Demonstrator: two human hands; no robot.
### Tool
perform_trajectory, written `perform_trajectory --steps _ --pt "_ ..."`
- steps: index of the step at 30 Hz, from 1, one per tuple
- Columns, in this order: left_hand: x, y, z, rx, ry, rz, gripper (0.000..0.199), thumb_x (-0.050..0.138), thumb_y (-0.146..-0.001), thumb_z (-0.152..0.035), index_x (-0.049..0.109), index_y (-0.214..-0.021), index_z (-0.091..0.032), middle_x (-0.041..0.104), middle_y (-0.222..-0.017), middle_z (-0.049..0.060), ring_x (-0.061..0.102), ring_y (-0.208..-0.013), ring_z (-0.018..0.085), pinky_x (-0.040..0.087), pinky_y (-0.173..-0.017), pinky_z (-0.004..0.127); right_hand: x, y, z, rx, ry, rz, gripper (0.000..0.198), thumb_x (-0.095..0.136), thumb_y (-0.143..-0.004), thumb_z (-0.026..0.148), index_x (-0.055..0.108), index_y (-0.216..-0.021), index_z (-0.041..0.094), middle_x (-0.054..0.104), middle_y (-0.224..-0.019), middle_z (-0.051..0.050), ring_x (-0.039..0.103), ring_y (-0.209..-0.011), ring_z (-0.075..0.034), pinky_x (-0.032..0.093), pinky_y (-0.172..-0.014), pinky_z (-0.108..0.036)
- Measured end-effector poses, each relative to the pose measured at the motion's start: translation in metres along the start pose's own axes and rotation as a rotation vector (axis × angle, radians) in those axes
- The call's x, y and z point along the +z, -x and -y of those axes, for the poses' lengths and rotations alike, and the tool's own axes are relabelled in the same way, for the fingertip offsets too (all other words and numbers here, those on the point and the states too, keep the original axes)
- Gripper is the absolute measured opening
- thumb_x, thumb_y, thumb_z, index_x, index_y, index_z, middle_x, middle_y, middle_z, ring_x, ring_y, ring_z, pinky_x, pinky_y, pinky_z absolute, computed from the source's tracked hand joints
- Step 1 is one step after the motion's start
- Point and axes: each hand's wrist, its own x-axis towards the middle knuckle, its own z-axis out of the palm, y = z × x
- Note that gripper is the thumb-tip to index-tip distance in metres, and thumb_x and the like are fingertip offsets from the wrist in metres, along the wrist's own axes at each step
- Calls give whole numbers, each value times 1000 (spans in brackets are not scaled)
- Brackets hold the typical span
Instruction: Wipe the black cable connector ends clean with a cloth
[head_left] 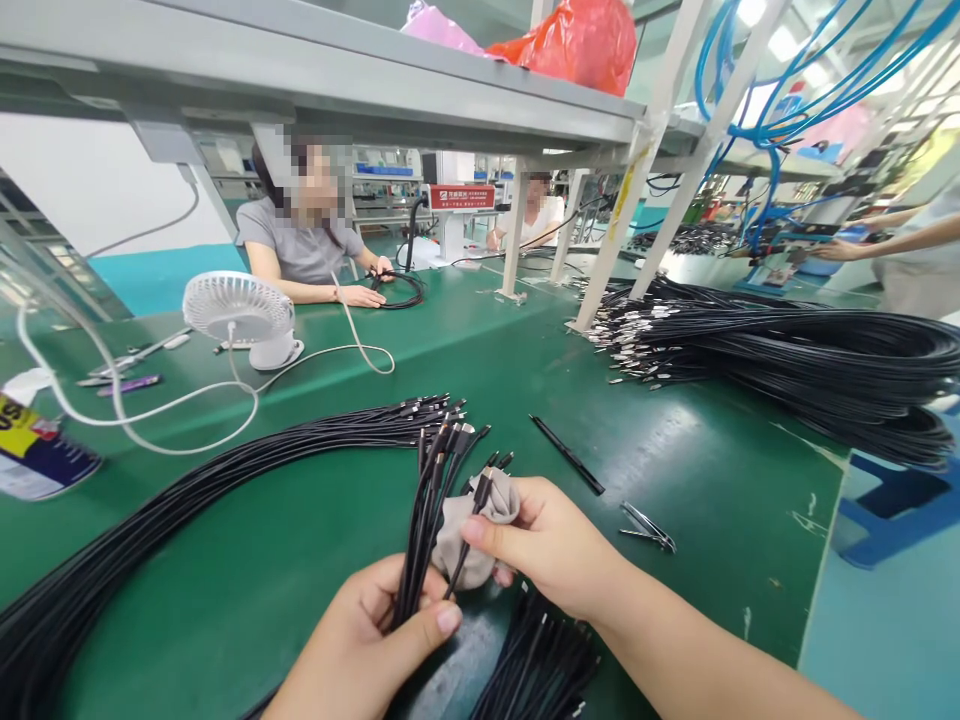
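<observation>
Low in the middle of the head view, my left hand point(382, 625) is closed round a small bundle of black cables point(420, 530), their plug ends pointing up. My right hand point(544, 545) pinches a grey cloth point(454, 545) against the plug end of one cable point(480, 500), whose lower part runs to the left hand's fingers. Behind the hands, a long bundle of black cables point(300, 445) curves across the green table to the left. More cable ends point(536, 655) lie below my right wrist.
Right of my hands lie a black pen-like stick point(566, 453) and nail clippers point(647, 527). A large cable pile point(750, 335) rests at the far right. A white fan point(240, 305) with its cord and a can point(41, 440) stand left. Across the table a person point(300, 235) handles a coiled cable. A shelf point(375, 65) hangs overhead.
</observation>
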Motion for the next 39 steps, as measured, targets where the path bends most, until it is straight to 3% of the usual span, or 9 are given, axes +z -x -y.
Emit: perform_trajectory --steps 9,21,28,39 --pt "3 0 -3 -7 -90 -33 24 80 -64 -37 65 -66 -19 59 -62 -2 53 -63 16 43 -61 24 -3 -1 0 -10 -45 95 49 73 -69 60 60 -65 13 53 -55 2 44 -46 -5 38 -45 -19" --pt "3 -1 -4 -9 -85 -39 24 80 -64 -37 66 -66 -18 60 -62 -2 54 -63 15 43 -60 23 -2 1 6 -22 -13 113 43 76 -68 53 59 -64 14 53 -57 3 45 -49 -6 38 -46 -19" --pt "3 -1 -3 -18 -82 -47 23 80 -64 -37 66 -66 -19 61 -63 -3 54 -64 16 43 -60 23 -4 -1 4 -32 15 120 50 69 -71 62 57 -63 14 51 -56 3 44 -48 -6 39 -46 -20" --pt "3 -1 0 4 -88 -51 23 80 -64 -34 64 -66 -18 59 -63 -3 53 -63 15 42 -61 23 -6 -2 0 -28 31 111 48 71 -72 59 61 -70 12 56 -60 1 48 -50 -6 41 -48 -20"
